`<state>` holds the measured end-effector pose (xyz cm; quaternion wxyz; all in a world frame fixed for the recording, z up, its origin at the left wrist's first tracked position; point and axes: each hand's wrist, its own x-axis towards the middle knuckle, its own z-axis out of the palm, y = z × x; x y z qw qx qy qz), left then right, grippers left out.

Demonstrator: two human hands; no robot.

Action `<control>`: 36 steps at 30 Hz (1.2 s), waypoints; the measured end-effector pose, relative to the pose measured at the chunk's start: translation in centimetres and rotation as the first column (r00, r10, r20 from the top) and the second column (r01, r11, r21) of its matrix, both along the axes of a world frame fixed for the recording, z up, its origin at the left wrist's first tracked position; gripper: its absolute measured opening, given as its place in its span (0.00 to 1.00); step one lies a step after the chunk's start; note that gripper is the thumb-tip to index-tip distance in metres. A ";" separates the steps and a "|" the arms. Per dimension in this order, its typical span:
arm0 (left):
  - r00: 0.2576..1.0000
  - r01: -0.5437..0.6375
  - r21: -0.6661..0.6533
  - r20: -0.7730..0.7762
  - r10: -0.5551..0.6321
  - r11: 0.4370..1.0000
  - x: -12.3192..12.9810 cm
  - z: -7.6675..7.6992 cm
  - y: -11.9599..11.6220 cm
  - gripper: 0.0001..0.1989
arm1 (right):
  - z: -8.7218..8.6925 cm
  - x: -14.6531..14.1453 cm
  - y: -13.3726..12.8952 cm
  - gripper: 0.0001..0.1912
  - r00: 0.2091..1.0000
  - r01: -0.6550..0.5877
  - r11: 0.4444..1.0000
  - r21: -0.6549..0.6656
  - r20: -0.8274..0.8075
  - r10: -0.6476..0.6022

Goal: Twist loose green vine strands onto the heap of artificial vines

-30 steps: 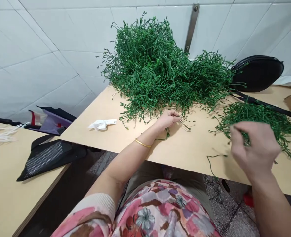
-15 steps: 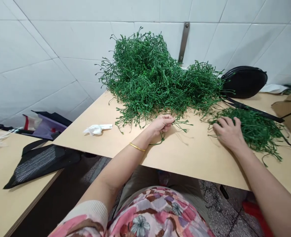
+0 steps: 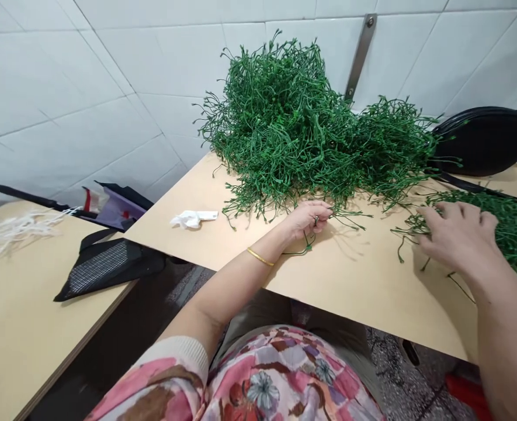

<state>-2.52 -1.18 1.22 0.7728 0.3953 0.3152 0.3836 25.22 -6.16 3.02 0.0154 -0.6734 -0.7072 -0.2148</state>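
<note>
A big tangled heap of green plastic stems (image 3: pixel 302 123) lies on the tan table (image 3: pixel 354 280) against the tiled wall. My left hand (image 3: pixel 307 217), with a gold bangle on the wrist, is closed on a few thin green stems at the heap's front edge. My right hand (image 3: pixel 457 234) rests flat, fingers spread, on the near edge of a smaller flatter pile of green stems (image 3: pixel 503 225) at the right. A loose stem trails from under the left hand toward the table edge.
A crumpled white scrap (image 3: pixel 192 218) lies left of the heap. A black round case (image 3: pixel 486 140) stands at the back right. A second table (image 3: pixel 17 327) at the left carries a black mesh bag (image 3: pixel 104 270) and white strands (image 3: pixel 13 228).
My right hand dropped from mid-air onto the smaller pile and now lies spread at its edge. My left hand stayed closed on stems at the heap's front. The view shifted.
</note>
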 end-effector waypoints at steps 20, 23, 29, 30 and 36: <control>0.991 -0.029 0.017 -0.132 0.031 0.999 0.3 0.4 -0.3 0.11 | -5.9 6.8 3.4 0.33 0.810 0.331 0.935 0.123 -0.546 -0.215; 0.996 -0.036 -0.034 -0.084 0.033 0.999 0.2 0.4 -0.2 0.08 | -5.3 5.3 3.2 0.29 0.817 0.320 0.943 0.097 -0.532 -0.222; 0.996 -0.044 0.005 -0.082 0.044 0.999 0.2 0.1 -0.2 0.07 | 1.0 -1.6 0.5 0.12 0.928 0.058 0.903 0.426 -0.357 0.110; 0.994 -0.037 0.028 -0.100 0.040 0.999 0.3 0.0 -0.2 0.07 | 2.0 -3.1 0.2 0.14 0.910 0.003 0.908 0.420 -0.377 0.172; 0.983 -0.048 0.143 -0.171 0.072 0.989 0.5 0.0 -0.4 0.08 | 2.3 -8.8 2.1 0.13 0.472 -0.426 0.902 0.072 -0.833 0.289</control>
